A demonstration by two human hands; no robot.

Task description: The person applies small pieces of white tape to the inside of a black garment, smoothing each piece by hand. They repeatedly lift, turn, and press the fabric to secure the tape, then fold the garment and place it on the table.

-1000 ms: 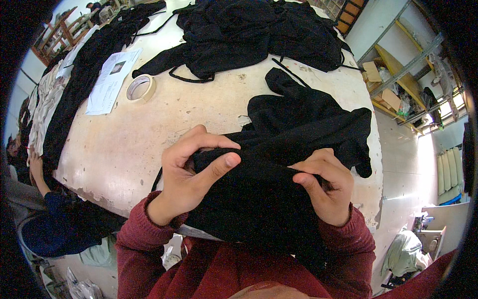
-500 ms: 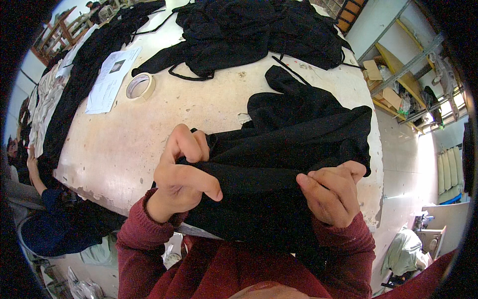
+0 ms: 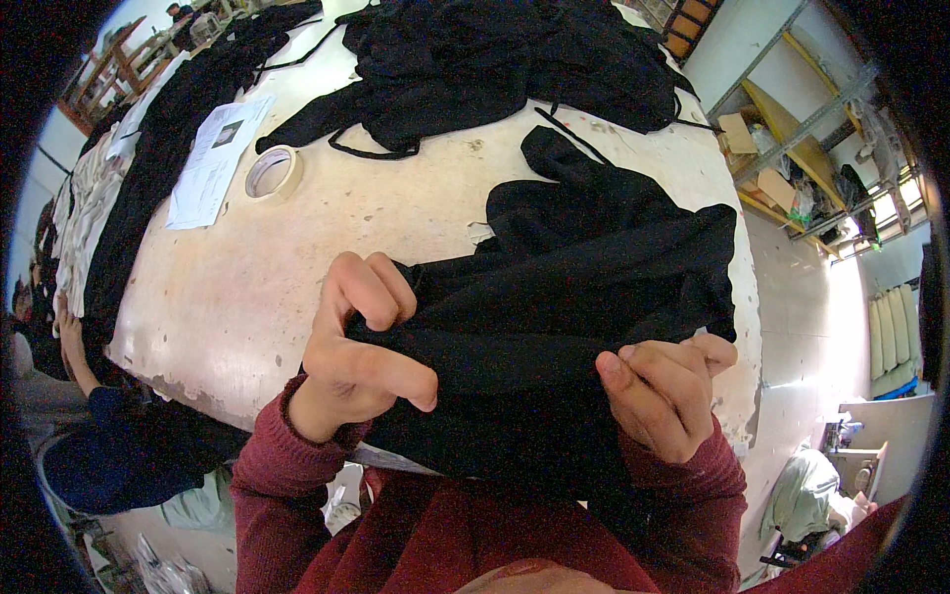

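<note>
Black garment point(image 3: 539, 297) lies on the near part of the bench point(image 3: 223, 307), fingers of right hand point(image 3: 665, 396) clamped on it, fingers of left hand point(image 3: 346, 346) bent at its left side, thumb apart (whether gripping, cannot tell); tape roll point(image 3: 292, 176) beyond, near white sheet point(image 3: 208, 178).

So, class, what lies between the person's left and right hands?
In the head view, black cloth lies between the left hand and the right hand.

Garment workshop: scuffed worktable point(image 3: 247, 267), heaped black garments point(image 3: 445, 74), tape roll point(image 3: 294, 177), shelving point(image 3: 829, 116), metal perhaps.
</note>
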